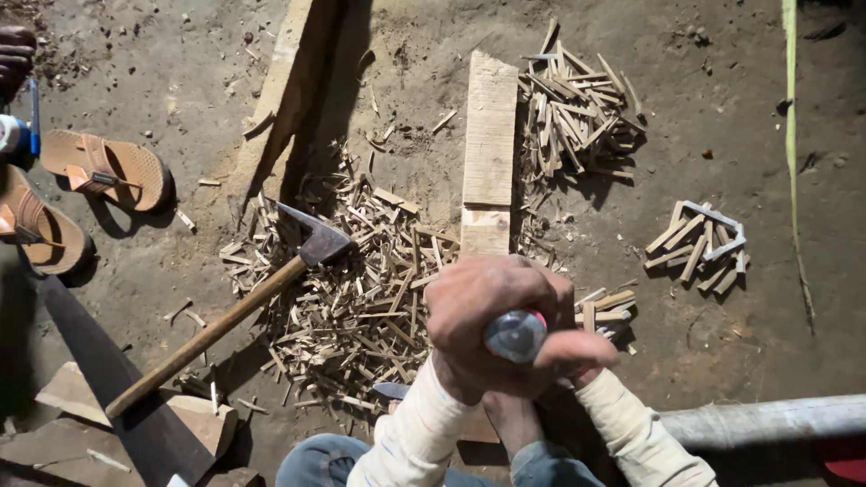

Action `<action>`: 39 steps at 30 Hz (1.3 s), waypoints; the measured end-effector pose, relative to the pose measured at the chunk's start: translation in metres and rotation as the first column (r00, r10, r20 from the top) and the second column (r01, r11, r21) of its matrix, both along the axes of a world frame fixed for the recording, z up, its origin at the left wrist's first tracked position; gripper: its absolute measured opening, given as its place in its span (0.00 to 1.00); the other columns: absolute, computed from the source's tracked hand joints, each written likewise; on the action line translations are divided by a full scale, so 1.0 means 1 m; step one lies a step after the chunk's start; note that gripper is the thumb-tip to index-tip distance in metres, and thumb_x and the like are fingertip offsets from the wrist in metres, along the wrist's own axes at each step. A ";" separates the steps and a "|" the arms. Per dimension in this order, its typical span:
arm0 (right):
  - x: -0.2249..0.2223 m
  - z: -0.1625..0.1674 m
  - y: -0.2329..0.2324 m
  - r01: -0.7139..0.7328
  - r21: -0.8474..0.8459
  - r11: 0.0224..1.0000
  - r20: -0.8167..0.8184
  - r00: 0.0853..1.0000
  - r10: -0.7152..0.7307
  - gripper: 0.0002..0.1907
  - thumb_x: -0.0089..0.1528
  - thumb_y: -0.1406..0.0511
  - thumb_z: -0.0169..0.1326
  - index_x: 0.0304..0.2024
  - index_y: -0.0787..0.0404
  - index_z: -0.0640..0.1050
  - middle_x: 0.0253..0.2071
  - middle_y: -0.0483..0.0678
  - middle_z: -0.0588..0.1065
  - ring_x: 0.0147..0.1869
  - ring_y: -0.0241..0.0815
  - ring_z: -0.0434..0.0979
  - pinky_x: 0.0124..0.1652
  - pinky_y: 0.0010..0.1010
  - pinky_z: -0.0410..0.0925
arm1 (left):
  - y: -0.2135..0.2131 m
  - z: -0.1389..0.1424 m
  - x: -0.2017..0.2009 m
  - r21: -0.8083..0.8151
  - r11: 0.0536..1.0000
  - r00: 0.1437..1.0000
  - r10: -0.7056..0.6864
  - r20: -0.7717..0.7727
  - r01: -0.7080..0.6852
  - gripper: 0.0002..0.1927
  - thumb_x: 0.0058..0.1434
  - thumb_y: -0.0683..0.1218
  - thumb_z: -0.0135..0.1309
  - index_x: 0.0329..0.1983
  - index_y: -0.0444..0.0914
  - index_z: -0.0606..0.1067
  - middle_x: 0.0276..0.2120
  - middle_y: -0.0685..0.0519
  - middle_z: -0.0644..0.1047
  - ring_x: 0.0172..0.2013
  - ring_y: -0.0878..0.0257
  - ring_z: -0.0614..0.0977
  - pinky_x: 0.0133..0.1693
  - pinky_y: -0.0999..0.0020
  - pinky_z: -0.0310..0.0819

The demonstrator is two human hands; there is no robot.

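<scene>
From the head camera we see our left hand (483, 316) and right hand (568, 353) clenched together around a metal-capped tool handle (515, 335), near the plank (489, 153). Split sticks (361, 307) already heap left by the axe (244, 307); most of the plank remains uncut. No packages or labels show.
</scene>
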State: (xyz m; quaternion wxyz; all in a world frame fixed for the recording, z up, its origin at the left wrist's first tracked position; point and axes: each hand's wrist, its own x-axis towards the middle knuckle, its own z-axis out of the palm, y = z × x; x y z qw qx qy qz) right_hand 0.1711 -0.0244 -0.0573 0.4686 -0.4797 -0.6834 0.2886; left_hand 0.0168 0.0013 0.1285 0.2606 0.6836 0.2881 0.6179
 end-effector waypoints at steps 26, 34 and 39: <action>0.021 -0.026 0.026 0.025 -0.007 1.000 -0.031 0.999 -0.026 0.10 0.57 0.63 0.62 0.38 0.58 0.77 0.38 0.50 0.76 0.41 0.43 0.79 0.43 0.31 0.73 | 0.032 -0.002 0.008 -0.038 0.997 0.997 -0.058 0.043 0.060 0.19 0.61 0.55 0.70 0.34 0.38 0.75 0.28 0.54 0.79 0.28 0.62 0.83 0.33 0.71 0.77; -0.003 -0.002 0.035 -0.012 0.096 0.995 0.041 0.999 0.008 0.13 0.48 0.65 0.65 0.34 0.60 0.78 0.40 0.54 0.78 0.47 0.51 0.79 0.45 0.38 0.70 | 0.028 -0.073 0.006 0.000 1.000 0.998 0.002 0.069 -0.002 0.19 0.58 0.52 0.70 0.39 0.37 0.74 0.29 0.51 0.76 0.31 0.57 0.81 0.33 0.67 0.76; -0.010 0.015 0.035 -0.035 0.239 0.970 0.267 0.963 -0.031 0.10 0.50 0.68 0.63 0.35 0.60 0.80 0.45 0.54 0.81 0.51 0.57 0.80 0.47 0.42 0.72 | 0.021 -0.096 -0.001 -0.109 0.993 0.992 -0.032 0.125 0.045 0.21 0.57 0.53 0.69 0.41 0.36 0.73 0.31 0.51 0.77 0.33 0.60 0.82 0.38 0.66 0.78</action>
